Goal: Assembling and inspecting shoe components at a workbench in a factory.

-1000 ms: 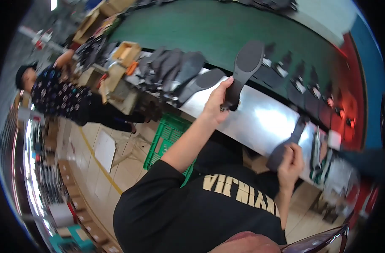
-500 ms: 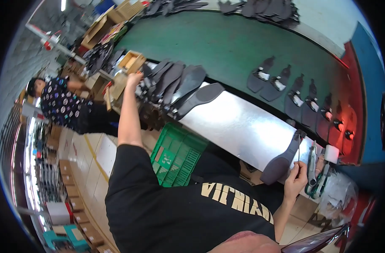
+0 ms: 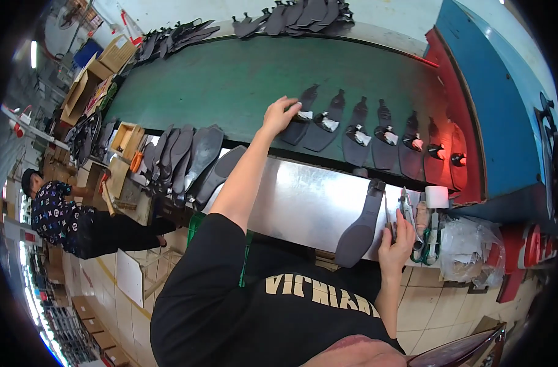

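Observation:
My left hand (image 3: 281, 115) reaches over the green conveyor belt (image 3: 199, 79), fingers apart, at the leftmost dark sandal (image 3: 295, 133) there, which has white paper tucked under its strap. Whether the fingertips touch the sandal is hard to see. My right hand (image 3: 396, 244) is low at the metal bench top (image 3: 297, 196), thumb and fingers apart around the handle end of a thin rod-like tool (image 3: 387, 211). Left of that tool, a dark sole (image 3: 358, 229) lies with its narrow end pointing away from me.
Several paper-stuffed sandals (image 3: 356, 144) line the belt toward a red and blue machine (image 3: 493, 92). Pliers (image 3: 418, 235), green-handled scissors (image 3: 433, 241) and a white roll (image 3: 436, 197) lie rightward. Soles (image 3: 202, 156) crowd the bench's left; another person (image 3: 65, 211) stands beyond.
My left hand has swung from the wooden box at the left to the sandals on the belt. My right hand's fingers have loosened around the thin tool. The view has shifted right.

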### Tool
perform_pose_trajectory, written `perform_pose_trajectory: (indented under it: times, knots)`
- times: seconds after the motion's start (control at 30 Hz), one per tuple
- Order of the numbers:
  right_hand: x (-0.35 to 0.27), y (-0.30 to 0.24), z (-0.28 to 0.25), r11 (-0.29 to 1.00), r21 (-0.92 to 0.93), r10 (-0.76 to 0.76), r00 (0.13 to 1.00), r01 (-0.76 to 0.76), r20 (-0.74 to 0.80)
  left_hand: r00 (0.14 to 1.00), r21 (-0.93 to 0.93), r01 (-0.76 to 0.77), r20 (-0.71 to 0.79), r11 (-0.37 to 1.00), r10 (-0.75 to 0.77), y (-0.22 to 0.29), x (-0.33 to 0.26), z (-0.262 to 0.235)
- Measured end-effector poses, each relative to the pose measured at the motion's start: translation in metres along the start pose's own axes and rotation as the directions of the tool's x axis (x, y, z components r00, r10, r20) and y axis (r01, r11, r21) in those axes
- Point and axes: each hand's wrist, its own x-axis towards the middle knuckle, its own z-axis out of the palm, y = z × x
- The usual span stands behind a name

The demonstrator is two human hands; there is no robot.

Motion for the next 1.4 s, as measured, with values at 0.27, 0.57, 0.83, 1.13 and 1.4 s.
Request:
perform_pose_trajectory:
  times: [0.27, 0.57, 0.83, 1.13, 1.4]
  knots:
    - [-0.016, -0.001, -0.024, 0.999, 0.037, 0.032, 0.99, -0.027, -0.136, 0.992, 0.142, 0.09, -0.097, 0.986, -0.077, 0.02, -0.019, 0.028]
    - [-0.027, -0.021, -0.026, 0.986, 0.165, 0.061, 0.99, -0.039, -0.129, 0.987, 0.06, 0.12, -0.118, 0.991, -0.113, 0.05, -0.016, 0.053]
    - [-0.035, -0.015, -0.027, 0.987, 0.16, 0.043, 0.992, -0.023, -0.122, 0.994, -0.165, -0.058, 0.083, 0.985, 0.072, 0.047, 0.003, 0.028]
    - [-0.031, -0.025, -0.02, 0.961, 0.258, 0.11, 0.993, -0.097, -0.038, 0.914, -0.597, 0.4, 0.317, 0.695, -0.254, 0.061, 0.014, 0.048]
    - [-0.031, -0.028, -0.022, 0.958, 0.274, 0.102, 0.994, -0.089, -0.03, 0.914, -0.65, 0.373, 0.135, 0.662, -0.383, 0.055, 0.023, 0.042]
